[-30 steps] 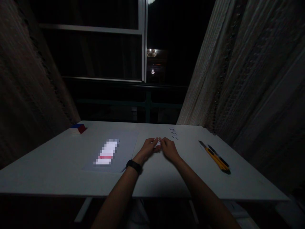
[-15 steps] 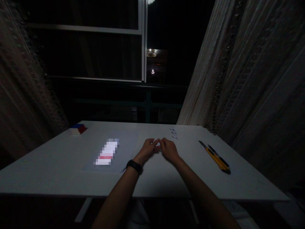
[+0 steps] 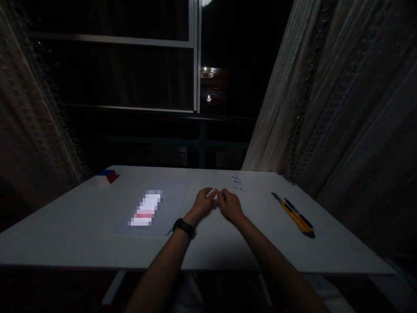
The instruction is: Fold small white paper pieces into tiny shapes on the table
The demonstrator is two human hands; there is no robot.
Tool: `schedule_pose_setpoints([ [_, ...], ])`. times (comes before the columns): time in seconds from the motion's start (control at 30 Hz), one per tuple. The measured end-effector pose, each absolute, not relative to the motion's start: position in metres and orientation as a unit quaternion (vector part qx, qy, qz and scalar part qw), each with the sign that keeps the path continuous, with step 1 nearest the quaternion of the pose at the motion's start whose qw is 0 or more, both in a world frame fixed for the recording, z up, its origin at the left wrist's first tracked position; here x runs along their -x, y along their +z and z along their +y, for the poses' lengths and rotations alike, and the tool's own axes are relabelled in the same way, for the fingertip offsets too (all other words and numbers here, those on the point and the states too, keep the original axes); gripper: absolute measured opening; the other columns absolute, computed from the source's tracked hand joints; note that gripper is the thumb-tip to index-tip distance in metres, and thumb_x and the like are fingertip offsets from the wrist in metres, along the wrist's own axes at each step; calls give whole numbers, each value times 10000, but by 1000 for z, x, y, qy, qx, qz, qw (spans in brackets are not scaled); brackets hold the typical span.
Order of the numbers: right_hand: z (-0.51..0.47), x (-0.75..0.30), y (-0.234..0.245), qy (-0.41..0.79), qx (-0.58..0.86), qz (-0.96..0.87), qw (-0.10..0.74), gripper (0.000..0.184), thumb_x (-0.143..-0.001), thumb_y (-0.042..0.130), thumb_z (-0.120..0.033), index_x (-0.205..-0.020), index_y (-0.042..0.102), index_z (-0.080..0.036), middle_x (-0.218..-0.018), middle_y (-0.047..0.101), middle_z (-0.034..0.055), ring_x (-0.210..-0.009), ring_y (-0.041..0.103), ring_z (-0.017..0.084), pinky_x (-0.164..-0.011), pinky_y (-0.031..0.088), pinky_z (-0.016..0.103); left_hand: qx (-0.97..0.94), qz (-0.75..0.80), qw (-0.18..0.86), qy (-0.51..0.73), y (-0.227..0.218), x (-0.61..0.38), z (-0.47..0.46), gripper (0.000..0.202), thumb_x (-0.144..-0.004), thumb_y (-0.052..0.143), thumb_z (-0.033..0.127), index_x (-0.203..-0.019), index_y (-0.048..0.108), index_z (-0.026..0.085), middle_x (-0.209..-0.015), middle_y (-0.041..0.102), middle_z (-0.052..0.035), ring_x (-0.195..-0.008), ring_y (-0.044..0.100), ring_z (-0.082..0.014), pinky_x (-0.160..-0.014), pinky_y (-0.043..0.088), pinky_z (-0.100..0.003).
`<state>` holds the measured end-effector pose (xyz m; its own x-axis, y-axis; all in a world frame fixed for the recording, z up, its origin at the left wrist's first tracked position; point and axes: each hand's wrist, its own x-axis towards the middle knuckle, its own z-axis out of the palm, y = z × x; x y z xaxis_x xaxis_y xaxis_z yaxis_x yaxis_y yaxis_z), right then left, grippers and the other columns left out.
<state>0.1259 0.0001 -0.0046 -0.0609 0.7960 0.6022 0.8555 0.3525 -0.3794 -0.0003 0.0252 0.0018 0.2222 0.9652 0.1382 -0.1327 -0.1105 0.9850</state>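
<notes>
Both my hands meet over the middle of the white table (image 3: 221, 252). Between the fingertips is a small white piece of paper (image 3: 214, 194); its exact shape is partly hidden. My left hand (image 3: 203, 203), with a black band on its wrist, is closed on the paper from the left. From the other side my right hand (image 3: 230, 203) pinches it, thumb and fingers together. Just beyond the right hand lie several small paper pieces with dark marks (image 3: 237, 182), in a short column on the tabletop.
Left of my hands a lit, blurred-out phone (image 3: 146, 208) rests on a large white sheet (image 3: 177, 195). A blue, red and white puzzle cube (image 3: 107, 176) sits at the far left. To the right lie a yellow box cutter (image 3: 296, 217) and a black pen (image 3: 293, 206). Curtains (image 3: 276, 108) flank the dark window.
My fingers have shifted slightly around the paper, and more of its white surface shows between them. The things on the table have stayed put.
</notes>
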Motion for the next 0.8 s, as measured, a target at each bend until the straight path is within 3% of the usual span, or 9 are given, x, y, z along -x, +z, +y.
schedule_pose_setpoints([
  [0.2,-1,-129,-2,-48,555,-731,395,288,-924,337,-350,-757,519,-203,-655,649,26,-621,604,163,-588,349,244,-522,332,622,480,1,1,27,320,-725,579,442,-757,550,125,-626,583,-31,-508,562,-119,-477,433,-217],
  [0.47,-2,-137,4,-78,525,-762,371,265,-913,368,-304,-741,543,-204,-715,622,28,-675,569,149,-628,346,236,-574,372,583,439,3,8,23,216,-595,707,273,-638,606,88,-572,603,-58,-485,536,-103,-460,383,-203],
  [0.63,-1,-139,6,-31,521,-771,365,245,-897,392,-308,-741,553,-210,-722,620,18,-684,560,146,-639,346,236,-586,354,584,437,9,11,18,239,-549,749,263,-616,640,61,-582,619,-65,-509,523,-95,-488,381,-208],
  [0.8,2,-134,4,67,520,-734,431,268,-880,396,-389,-739,536,-209,-620,580,-11,-587,533,137,-579,346,229,-528,344,648,427,9,12,18,266,-535,776,260,-639,643,54,-610,630,-79,-527,560,-115,-507,433,-233],
])
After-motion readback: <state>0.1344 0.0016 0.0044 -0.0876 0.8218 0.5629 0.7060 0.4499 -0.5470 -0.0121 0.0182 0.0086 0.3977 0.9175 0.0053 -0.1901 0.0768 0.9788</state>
